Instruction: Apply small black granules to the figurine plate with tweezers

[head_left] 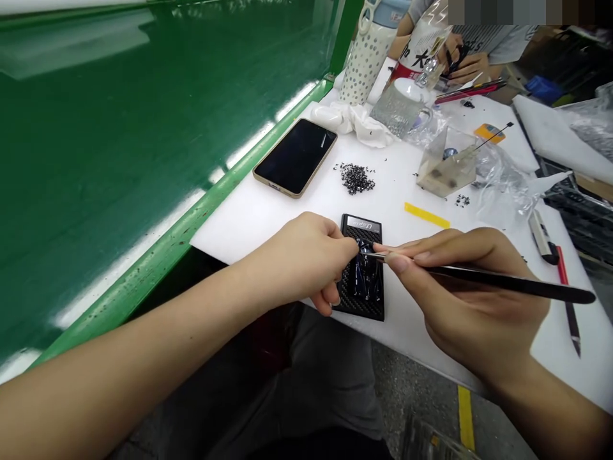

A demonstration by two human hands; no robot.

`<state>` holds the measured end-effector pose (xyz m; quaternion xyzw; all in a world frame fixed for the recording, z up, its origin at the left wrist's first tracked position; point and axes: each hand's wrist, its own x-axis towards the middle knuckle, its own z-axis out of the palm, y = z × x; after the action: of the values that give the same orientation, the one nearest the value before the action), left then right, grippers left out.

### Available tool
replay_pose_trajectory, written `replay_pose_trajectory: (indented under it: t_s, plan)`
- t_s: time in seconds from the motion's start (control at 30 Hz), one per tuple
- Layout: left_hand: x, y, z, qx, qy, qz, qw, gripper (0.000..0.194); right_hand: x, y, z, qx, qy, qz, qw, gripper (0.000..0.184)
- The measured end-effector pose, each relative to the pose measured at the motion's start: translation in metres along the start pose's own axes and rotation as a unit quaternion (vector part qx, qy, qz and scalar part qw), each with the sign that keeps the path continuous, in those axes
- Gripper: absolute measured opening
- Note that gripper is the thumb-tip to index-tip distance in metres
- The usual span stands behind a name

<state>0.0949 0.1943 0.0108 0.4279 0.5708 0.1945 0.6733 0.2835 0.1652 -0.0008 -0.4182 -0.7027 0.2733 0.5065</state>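
Below the middle of the view, a black textured box-like holder with a silver label lies at the near table edge. Shiny dark pieces rest on top of it. My left hand is closed in a pinch at the upper left of these pieces; what sits between thumb and forefinger is hidden. From the right, my right hand grips a slim black-handled tool like a pen. Its silver tip meets the shiny pieces beside my left fingertips. Whether it is tweezers or a brush, I cannot tell.
On the white tabletop lie a phone, a pile of tiny black parts, a yellow strip and a clear container. A dotted bottle and glass mug stand behind. A co-worker's hands are at back right.
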Motion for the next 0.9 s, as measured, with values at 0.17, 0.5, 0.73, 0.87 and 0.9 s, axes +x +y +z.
replay_pose_trajectory:
  t_s: [0.17,0.5,0.73,0.87,0.9]
  plan:
    - [-0.001,0.002,-0.002,0.019,-0.025,0.005,0.999,0.022,0.001,0.001,0.002,-0.016,0.009,-0.005,1.000,0.023]
    - [-0.010,0.012,-0.004,0.062,-0.040,-0.014,0.997,0.012,0.002,0.004,0.002,-0.028,-0.003,-0.045,0.999,0.023]
    - [-0.003,0.003,-0.003,0.045,-0.041,0.019,0.998,0.012,0.000,0.004,0.000,-0.027,-0.006,-0.042,0.999,0.024]
    - [-0.001,-0.001,-0.004,0.035,-0.047,0.019,0.998,0.012,0.000,0.004,-0.001,-0.022,-0.019,-0.047,0.998,0.024]
    - [-0.001,-0.001,-0.004,0.031,-0.050,0.020,0.998,0.013,0.000,0.004,-0.001,-0.023,-0.021,-0.051,0.998,0.024]
